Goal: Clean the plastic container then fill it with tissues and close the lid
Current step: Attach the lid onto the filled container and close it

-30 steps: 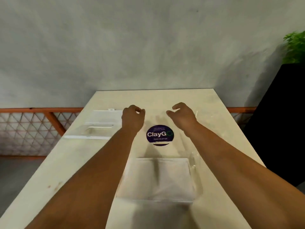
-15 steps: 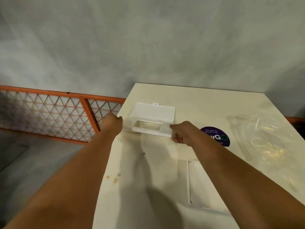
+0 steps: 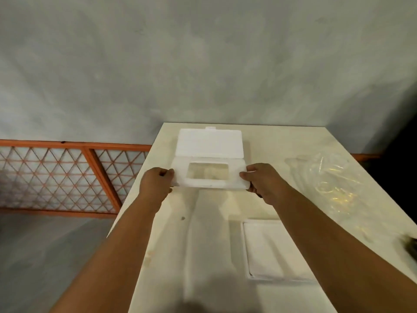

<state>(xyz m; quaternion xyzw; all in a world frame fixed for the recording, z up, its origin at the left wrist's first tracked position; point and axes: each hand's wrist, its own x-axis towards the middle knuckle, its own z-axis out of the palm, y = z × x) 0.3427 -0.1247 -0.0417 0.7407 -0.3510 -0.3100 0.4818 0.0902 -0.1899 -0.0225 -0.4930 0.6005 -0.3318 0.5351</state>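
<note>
The white plastic lid piece (image 3: 211,178) has a rectangular opening, and its hinged flap (image 3: 209,143) is folded back open. It sits at the far left part of the pale table (image 3: 203,245). My left hand (image 3: 158,180) grips its left end and my right hand (image 3: 259,180) grips its right end. A stack of white tissues in the clear container (image 3: 268,251) lies nearer to me, partly under my right forearm.
A crumpled clear plastic wrapper (image 3: 329,184) lies at the right of the table. An orange lattice railing (image 3: 67,177) runs to the left of the table, below a grey wall. A dark object (image 3: 411,246) shows at the right edge.
The view has swung left and down. Both hands reached from above the purple sticker to the white lid and now hold it at both ends.
</note>
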